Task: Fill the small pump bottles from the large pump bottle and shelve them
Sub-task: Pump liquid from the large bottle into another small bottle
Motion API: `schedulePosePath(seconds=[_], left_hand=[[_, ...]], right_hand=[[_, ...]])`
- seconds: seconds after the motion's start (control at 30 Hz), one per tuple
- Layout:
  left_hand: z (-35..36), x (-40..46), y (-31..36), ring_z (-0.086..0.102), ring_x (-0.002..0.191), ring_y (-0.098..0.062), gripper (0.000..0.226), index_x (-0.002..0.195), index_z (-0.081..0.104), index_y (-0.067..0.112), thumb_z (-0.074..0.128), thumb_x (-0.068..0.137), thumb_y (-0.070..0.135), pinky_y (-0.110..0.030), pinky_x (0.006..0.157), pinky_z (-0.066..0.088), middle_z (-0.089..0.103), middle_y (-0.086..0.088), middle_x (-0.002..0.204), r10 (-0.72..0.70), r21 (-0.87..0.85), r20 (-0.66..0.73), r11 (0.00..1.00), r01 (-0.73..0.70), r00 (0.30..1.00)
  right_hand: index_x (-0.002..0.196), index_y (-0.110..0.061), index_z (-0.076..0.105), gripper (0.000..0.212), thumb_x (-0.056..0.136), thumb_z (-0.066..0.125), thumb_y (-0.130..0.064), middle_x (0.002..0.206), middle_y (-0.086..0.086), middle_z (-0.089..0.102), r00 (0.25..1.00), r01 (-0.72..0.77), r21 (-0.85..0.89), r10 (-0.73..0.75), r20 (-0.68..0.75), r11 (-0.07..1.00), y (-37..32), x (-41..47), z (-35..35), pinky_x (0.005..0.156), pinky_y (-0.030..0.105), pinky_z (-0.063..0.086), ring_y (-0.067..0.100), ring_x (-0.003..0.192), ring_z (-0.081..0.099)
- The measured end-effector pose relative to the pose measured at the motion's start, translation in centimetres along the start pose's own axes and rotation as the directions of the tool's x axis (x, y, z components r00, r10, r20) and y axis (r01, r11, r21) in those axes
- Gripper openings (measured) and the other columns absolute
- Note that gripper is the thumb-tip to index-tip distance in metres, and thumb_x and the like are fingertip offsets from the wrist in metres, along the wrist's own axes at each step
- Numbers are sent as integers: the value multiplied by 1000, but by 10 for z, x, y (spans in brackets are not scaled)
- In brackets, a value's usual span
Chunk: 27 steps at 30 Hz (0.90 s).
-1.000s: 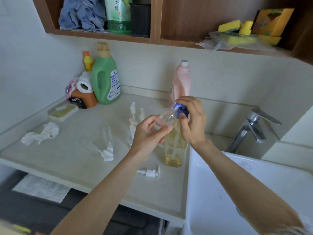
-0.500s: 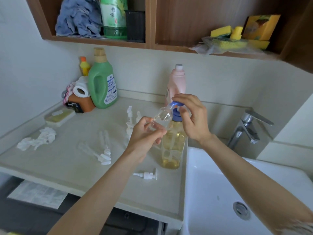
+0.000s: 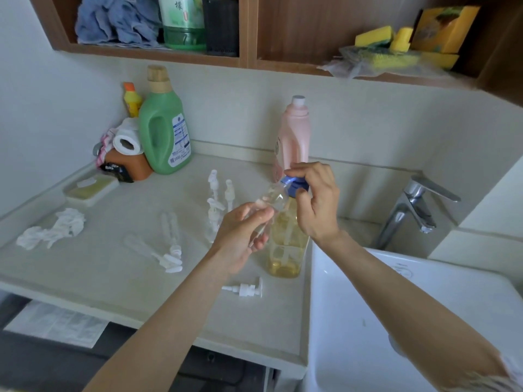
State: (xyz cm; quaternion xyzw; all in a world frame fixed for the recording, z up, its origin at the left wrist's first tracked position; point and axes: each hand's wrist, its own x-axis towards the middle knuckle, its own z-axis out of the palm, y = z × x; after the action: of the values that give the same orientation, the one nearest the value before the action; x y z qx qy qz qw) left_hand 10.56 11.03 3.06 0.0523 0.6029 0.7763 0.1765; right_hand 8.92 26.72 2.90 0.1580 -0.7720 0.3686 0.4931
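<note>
Pinching the small clear bottle [image 3: 270, 200] tilted in my left hand [image 3: 240, 236], I hold its mouth at the blue pump head [image 3: 294, 185]. My right hand [image 3: 317, 202] curls around that pump atop the large amber bottle [image 3: 285, 244].

Your shelf's green bottle [image 3: 182, 22] carries the Chinese character 檬; the green jug's label [image 3: 179, 142] is illegible to you.

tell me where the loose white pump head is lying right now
In the head view, the loose white plastic pump head lies on its side near the counter's front edge, just in front of the large clear bottle of yellow liquid.
</note>
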Motion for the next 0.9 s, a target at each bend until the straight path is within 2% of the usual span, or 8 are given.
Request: schedulePosePath(seconds=[0.1,0.2,0.4,0.5,0.57,0.73,0.8,0.9], left_hand=[[-2,-1,5,48,52,-12,34,118,50,12,61,87,3,-17,41,35,57,-8,85,-8,-13,21,1000,9,1000],[-3,-1,10,47,55,-14,21,101,49,11,58,87,-2,-16,42,35,53,-8,81,22,-18,64,1000,-21,998],[0,-5,7,55,57,-10,32,101,62,11,64,76,30,-19,47,42,67,1,84,44,6,195,999,-46,980],[0,-4,5,51,53,-11,37,98,66,12,62,73,38,-17,42,34,65,1,77,26,-22,184,1000,-22,983],[1,-4,3,47,49,-12,34,90,67,12,62,70,38,-18,40,28,61,0,72,3,-46,144,999,4,990],[2,-6,2,44,51,-14,34,105,63,15,67,75,28,-17,40,28,62,1,71,-36,-8,103,999,37,994],[2,-8,2,45,51,-15,29,112,55,15,64,85,11,-17,39,30,61,-1,72,-34,-10,82,999,35,996],[1,-11,6,48,52,-15,18,101,51,10,59,88,1,-17,40,33,56,-3,72,-20,-21,73,1000,22,997]], right_hand=[[96,-2,70,37,74,41,-11,102,4,67,998,36,-20,-35,48,999,-4,5,-8,90,22,39,19,96,56],[100,-1,70,36,82,40,-12,107,8,68,993,41,-3,-40,107,999,-5,19,-19,93,24,41,23,100,59],[110,1,65,35,90,44,-18,118,4,61,994,39,12,-40,97,999,-1,7,-16,104,30,39,17,117,53],[110,3,61,53,99,34,-42,117,11,60,997,58,-8,-57,51,998,2,-5,-3,103,35,37,24,117,51],[103,3,62,59,100,29,-47,110,11,62,998,55,-16,-55,-5,998,2,-9,3,97,36,40,24,111,53],[93,0,65,32,85,38,-14,99,7,65,999,7,-20,-8,-47,1000,1,-12,5,85,40,44,24,97,54],[94,-1,65,32,84,37,-14,100,7,65,999,2,-20,-3,-36,1000,-2,-11,4,86,38,43,26,96,54],[98,-1,65,34,85,38,-16,105,8,64,1000,20,-51,-19,3,999,-9,-5,0,91,30,38,26,100,54]])
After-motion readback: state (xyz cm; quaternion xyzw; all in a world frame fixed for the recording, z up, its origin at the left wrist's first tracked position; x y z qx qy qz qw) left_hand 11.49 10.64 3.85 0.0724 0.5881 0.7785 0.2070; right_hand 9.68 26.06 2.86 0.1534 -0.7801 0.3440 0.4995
